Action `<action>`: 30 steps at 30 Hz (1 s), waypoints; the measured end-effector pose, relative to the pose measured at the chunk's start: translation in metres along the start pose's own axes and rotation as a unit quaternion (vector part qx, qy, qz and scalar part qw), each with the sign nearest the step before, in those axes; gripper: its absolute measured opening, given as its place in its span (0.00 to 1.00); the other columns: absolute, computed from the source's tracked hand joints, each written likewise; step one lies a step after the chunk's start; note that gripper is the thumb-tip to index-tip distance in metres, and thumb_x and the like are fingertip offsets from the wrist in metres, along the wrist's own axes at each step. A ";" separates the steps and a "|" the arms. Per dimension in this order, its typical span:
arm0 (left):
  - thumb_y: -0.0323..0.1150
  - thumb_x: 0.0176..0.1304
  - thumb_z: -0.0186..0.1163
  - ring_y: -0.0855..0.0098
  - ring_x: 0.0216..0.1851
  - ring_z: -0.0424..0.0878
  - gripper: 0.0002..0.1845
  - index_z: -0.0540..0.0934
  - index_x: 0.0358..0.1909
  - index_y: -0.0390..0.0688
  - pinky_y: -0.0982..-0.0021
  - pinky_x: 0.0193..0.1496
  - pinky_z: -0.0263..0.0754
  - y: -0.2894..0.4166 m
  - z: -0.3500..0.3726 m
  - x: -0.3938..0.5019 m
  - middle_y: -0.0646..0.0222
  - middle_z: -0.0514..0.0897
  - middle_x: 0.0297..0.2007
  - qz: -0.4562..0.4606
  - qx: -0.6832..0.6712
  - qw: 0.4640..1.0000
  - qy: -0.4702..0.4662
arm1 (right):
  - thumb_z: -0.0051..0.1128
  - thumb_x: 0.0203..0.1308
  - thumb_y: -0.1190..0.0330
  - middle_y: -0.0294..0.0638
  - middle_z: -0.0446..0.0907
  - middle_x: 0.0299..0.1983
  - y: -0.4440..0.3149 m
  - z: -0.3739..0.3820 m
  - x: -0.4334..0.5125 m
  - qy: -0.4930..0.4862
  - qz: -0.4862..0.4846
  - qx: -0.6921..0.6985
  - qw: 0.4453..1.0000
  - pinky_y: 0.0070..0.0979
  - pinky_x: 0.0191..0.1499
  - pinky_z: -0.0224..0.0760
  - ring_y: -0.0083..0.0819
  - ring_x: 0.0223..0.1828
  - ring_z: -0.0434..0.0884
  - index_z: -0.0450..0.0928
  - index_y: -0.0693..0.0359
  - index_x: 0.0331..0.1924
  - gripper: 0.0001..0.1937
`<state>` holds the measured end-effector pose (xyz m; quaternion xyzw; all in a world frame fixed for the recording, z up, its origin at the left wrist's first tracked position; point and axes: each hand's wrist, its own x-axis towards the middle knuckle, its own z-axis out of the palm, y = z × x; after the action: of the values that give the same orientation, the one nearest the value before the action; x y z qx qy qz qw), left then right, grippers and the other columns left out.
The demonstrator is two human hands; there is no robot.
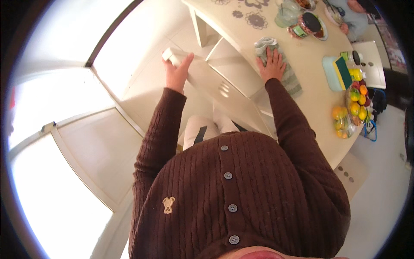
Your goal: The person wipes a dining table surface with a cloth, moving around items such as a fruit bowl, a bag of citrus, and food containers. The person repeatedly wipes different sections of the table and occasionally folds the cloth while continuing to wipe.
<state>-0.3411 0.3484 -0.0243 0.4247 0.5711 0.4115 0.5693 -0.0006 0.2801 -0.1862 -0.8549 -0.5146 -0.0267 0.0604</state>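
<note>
My left hand [176, 73] grips the top corner of a pale chair's backrest [207, 81], its thumb on the near side and its fingers around the far edge. The backrest has a few holes and leans across the view beside the table. On the cream tabletop [310, 106], my right hand [271, 66] lies flat on a folded green-grey and white cloth [292, 84]. Its fingers are spread over the cloth near the table's edge. Both sleeves are brown knit.
A green-and-yellow scouring sponge [343, 73] leans at a pale blue board [330, 73]. Further right are a yellow bottle [355, 74], a basket of fruit [355, 100] and bagged fruit [340, 121]. A dark-lidded jar [302, 26] and a pale green pitcher [287, 14] stand at the far end. Another chair [372, 64] stands beyond.
</note>
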 end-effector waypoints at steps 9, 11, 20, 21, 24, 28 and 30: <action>0.20 0.46 0.63 0.67 0.49 0.74 0.55 0.41 0.74 0.35 0.66 0.54 0.73 -0.016 -0.010 0.018 0.60 0.71 0.52 -0.006 -0.037 0.998 -0.059 | 0.47 0.69 0.43 0.36 0.54 0.79 -0.034 0.003 -0.007 0.035 0.111 -0.006 0.993 0.60 0.74 0.42 0.45 0.78 0.53 0.57 0.39 0.76 0.34; 0.20 0.46 0.63 0.66 0.52 0.72 0.56 0.40 0.75 0.35 0.65 0.56 0.71 -0.014 -0.010 0.017 0.58 0.69 0.54 -0.016 -0.041 0.997 -0.063 | 0.47 0.70 0.44 0.36 0.54 0.79 -0.043 0.002 -0.007 0.028 0.124 -0.016 0.992 0.59 0.75 0.41 0.45 0.78 0.53 0.57 0.39 0.76 0.33; 0.21 0.44 0.64 0.64 0.56 0.70 0.58 0.39 0.76 0.36 0.64 0.61 0.67 -0.006 -0.021 0.033 0.57 0.66 0.58 -0.058 -0.065 0.992 -0.093 | 0.50 0.68 0.45 0.39 0.55 0.78 -0.062 0.012 -0.011 0.071 0.175 0.023 0.982 0.59 0.76 0.39 0.46 0.78 0.52 0.58 0.39 0.76 0.34; 0.21 0.44 0.64 0.64 0.56 0.70 0.59 0.39 0.76 0.36 0.64 0.61 0.68 -0.007 -0.023 0.036 0.57 0.66 0.58 -0.075 -0.052 0.991 -0.099 | 0.50 0.68 0.45 0.39 0.55 0.78 -0.062 0.013 -0.011 0.076 0.173 0.022 0.982 0.60 0.76 0.39 0.46 0.78 0.53 0.58 0.39 0.76 0.34; 0.22 0.45 0.66 0.64 0.57 0.71 0.59 0.38 0.76 0.37 0.65 0.62 0.68 -0.008 -0.024 0.041 0.56 0.66 0.60 -0.066 -0.037 0.991 -0.113 | 0.49 0.68 0.45 0.39 0.54 0.78 -0.062 0.018 -0.012 0.087 0.173 0.002 0.981 0.62 0.75 0.39 0.47 0.78 0.53 0.58 0.39 0.76 0.34; 0.27 0.53 0.71 0.63 0.61 0.70 0.60 0.36 0.77 0.39 0.66 0.61 0.70 0.001 -0.031 0.037 0.55 0.65 0.65 -0.077 -0.044 0.983 -0.161 | 0.48 0.69 0.45 0.39 0.53 0.78 -0.068 0.021 -0.007 0.073 0.171 -0.001 0.983 0.63 0.75 0.38 0.47 0.78 0.52 0.55 0.38 0.77 0.34; 0.31 0.58 0.71 0.64 0.63 0.70 0.58 0.37 0.78 0.40 0.68 0.59 0.72 0.010 -0.047 0.031 0.56 0.64 0.68 -0.112 -0.031 0.975 -0.192 | 0.46 0.70 0.44 0.39 0.53 0.79 -0.082 0.022 -0.004 0.046 0.148 -0.006 0.988 0.63 0.74 0.40 0.48 0.78 0.52 0.54 0.37 0.77 0.34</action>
<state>-0.3875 0.3815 -0.0232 0.4114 0.4825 0.2733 0.7234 -0.0755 0.3173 -0.2019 -0.9199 -0.3787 -0.0600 0.0825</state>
